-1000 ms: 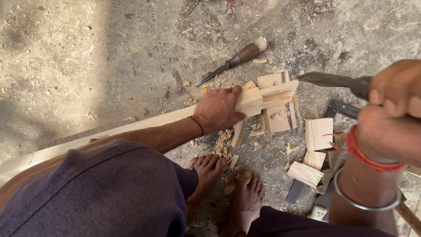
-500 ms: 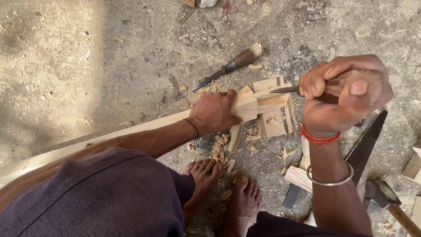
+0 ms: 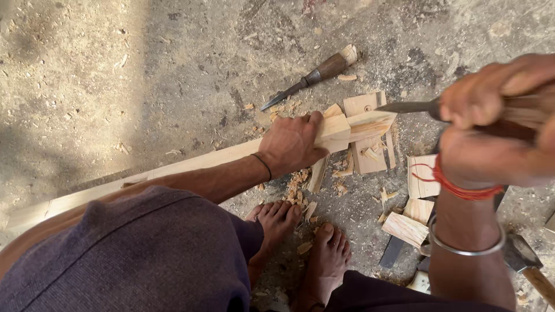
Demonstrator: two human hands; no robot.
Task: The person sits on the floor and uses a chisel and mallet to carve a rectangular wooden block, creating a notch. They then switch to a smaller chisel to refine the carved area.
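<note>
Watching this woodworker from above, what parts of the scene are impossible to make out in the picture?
All in the head view:
- Handle of the bladed tool: hidden inside the right hand, and cut off by the right edge.
- Long wooden strip: its middle is covered by the left hand and forearm.
- Hammer: handle runs off the frame's corner.
- Dark flat blade: partly behind the right wrist.

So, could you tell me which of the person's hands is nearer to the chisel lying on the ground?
The left hand, which presses on the long wooden strip just below the chisel. The right hand is farther off to the side, gripping another tool.
</note>
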